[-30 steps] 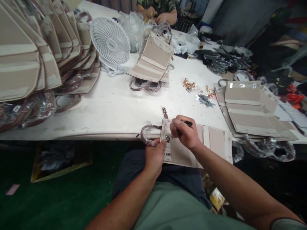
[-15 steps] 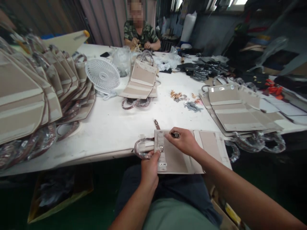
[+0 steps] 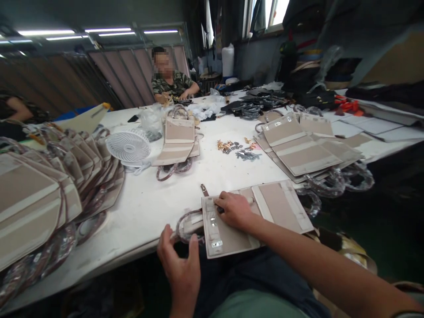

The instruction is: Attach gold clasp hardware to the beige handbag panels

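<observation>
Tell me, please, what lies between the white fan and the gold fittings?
A beige bag panel with plastic-wrapped handles lies there, shown in the head view.

— Bright enough?
— Yes. Even light comes from the ceiling tubes (image 3: 46, 32) and a glaring window (image 3: 280, 9). The white table (image 3: 149, 203) shines and shadows are faint.
— Sharp?
— In the middle. The edges stretch and bend, and the left hand (image 3: 180, 265) looks slightly soft.

Left hand (image 3: 180, 265) open, fingers spread; right hand (image 3: 234, 211) curled closed, palm down.
</observation>
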The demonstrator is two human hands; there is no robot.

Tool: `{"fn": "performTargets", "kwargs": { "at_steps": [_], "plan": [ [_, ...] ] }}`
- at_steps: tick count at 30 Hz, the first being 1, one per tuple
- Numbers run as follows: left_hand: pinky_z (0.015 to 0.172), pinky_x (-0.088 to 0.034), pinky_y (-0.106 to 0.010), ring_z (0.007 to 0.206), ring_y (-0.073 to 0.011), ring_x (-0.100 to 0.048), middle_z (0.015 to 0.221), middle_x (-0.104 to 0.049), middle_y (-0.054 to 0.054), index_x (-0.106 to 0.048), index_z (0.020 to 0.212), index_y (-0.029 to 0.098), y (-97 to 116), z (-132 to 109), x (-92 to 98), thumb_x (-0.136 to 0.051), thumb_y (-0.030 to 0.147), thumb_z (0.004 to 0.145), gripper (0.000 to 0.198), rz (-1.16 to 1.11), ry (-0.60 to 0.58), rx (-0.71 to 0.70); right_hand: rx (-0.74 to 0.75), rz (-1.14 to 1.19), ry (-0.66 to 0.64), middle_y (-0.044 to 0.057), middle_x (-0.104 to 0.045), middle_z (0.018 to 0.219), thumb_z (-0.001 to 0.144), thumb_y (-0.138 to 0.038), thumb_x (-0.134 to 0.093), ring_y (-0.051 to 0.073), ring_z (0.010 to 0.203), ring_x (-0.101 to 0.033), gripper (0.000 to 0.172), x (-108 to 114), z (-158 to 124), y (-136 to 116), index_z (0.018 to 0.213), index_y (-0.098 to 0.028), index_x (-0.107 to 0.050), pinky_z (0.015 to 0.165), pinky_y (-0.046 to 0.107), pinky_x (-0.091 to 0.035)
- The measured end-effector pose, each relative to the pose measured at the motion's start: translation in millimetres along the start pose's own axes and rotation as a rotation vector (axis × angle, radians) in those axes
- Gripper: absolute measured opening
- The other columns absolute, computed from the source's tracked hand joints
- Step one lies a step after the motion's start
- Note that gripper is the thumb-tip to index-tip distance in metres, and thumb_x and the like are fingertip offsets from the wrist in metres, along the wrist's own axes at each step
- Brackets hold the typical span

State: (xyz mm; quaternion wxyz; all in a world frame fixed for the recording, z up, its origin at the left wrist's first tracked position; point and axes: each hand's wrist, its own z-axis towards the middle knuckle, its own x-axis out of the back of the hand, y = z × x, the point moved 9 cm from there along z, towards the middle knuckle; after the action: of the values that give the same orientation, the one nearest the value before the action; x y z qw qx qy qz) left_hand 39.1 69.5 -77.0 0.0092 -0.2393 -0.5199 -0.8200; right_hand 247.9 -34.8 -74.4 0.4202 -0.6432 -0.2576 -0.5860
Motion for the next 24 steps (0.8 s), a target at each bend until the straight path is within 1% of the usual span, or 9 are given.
{"fn": "performTargets", "kwargs": {
  "at_steps": [2,3,4,5,7,10,13,17,24],
  "plan": [
    [0.123,-0.035,-0.056,0.147,-0.0339,-0.044,0.159,-0.046,-0.018,-0.049,0.150,0.019,37,4,-21.1,-0.066,0.037,0.093,0.062,0.206,-0.144,-0.399,-0.002,0.007,0.011,0.008,-0.068,0.115,0.092,-0.027,-0.059,0.026,0.102,-0.065,0.030,1,-1,0,0.118,-0.027,-0.073,0.076,0.034,-0.046],
    [0.124,-0.034,-0.055,0.149,-0.0330,-0.043,0.159,-0.048,-0.017,-0.049,0.150,0.018,47,3,-37.8,-0.062,0.034,0.095,0.059,0.275,-0.251,-0.538,-0.005,0.012,0.019,0.008,-0.068,0.115,0.093,-0.027,-0.058,0.026,0.102,-0.065,0.030,2,-2,0,0.119,-0.027,-0.073,0.076,0.034,-0.046],
    [0.124,-0.035,-0.055,0.148,-0.0323,-0.045,0.157,-0.051,-0.017,-0.050,0.150,0.017,51,3,-54.3,-0.059,0.032,0.096,0.057,0.334,-0.356,-0.618,-0.007,0.018,0.024,0.008,-0.067,0.114,0.093,-0.027,-0.057,0.026,0.102,-0.065,0.030,2,-3,0,0.120,-0.027,-0.072,0.077,0.034,-0.046],
    [0.123,-0.036,-0.055,0.146,-0.0320,-0.047,0.156,-0.053,-0.016,-0.050,0.150,0.016,50,4,-69.0,-0.057,0.031,0.096,0.057,0.395,-0.447,-0.648,-0.007,0.026,0.029,0.009,-0.067,0.115,0.094,-0.026,-0.057,0.026,0.102,-0.064,0.031,1,-4,1,0.121,-0.027,-0.072,0.077,0.034,-0.046],
    [0.124,-0.035,-0.056,0.145,-0.0316,-0.049,0.156,-0.052,-0.017,-0.052,0.149,0.014,42,8,-89.4,-0.056,0.031,0.096,0.056,0.515,-0.565,-0.627,0.004,0.043,0.039,0.009,-0.067,0.116,0.093,-0.024,-0.058,0.026,0.105,-0.063,0.032,2,-8,0,0.123,-0.026,-0.071,0.080,0.034,-0.046],
    [0.127,-0.028,-0.055,0.149,-0.0296,-0.045,0.162,-0.046,-0.016,-0.051,0.151,0.013,33,12,-100.7,-0.053,0.032,0.098,0.057,0.615,-0.652,-0.586,0.041,0.059,0.051,0.010,-0.065,0.119,0.089,-0.020,-0.060,0.027,0.109,-0.061,0.032,3,-14,-4,0.119,-0.023,-0.071,0.084,0.035,-0.046],
    [0.127,-0.028,-0.055,0.149,-0.0296,-0.045,0.163,-0.044,-0.015,-0.051,0.152,0.015,33,17,-101.0,-0.053,0.036,0.098,0.058,0.625,-0.698,-0.550,0.045,0.071,0.028,0.011,-0.064,0.119,0.088,-0.019,-0.062,0.028,0.111,-0.059,0.029,3,-13,-8,0.116,-0.021,-0.071,0.087,0.036,-0.047],
    [0.124,-0.033,-0.054,0.146,-0.0302,-0.049,0.162,-0.046,-0.013,-0.053,0.150,0.016,31,28,-101.3,-0.056,0.041,0.097,0.058,0.599,-0.753,-0.494,-0.010,0.071,0.006,0.012,-0.064,0.116,0.087,-0.019,-0.063,0.028,0.106,-0.061,0.023,1,-6,-10,0.109,-0.018,-0.070,0.086,0.036,-0.048],
    [0.122,-0.035,-0.052,0.146,-0.0284,-0.049,0.162,-0.046,-0.010,-0.051,0.152,0.019,17,35,-100.9,-0.055,0.040,0.098,0.058,0.580,-0.747,-0.545,-0.073,0.076,0.114,0.008,-0.065,0.111,0.084,-0.017,-0.063,0.027,0.106,-0.060,0.024,-6,-5,-9,0.107,-0.021,-0.069,0.088,0.037,-0.046]
  ]
}}
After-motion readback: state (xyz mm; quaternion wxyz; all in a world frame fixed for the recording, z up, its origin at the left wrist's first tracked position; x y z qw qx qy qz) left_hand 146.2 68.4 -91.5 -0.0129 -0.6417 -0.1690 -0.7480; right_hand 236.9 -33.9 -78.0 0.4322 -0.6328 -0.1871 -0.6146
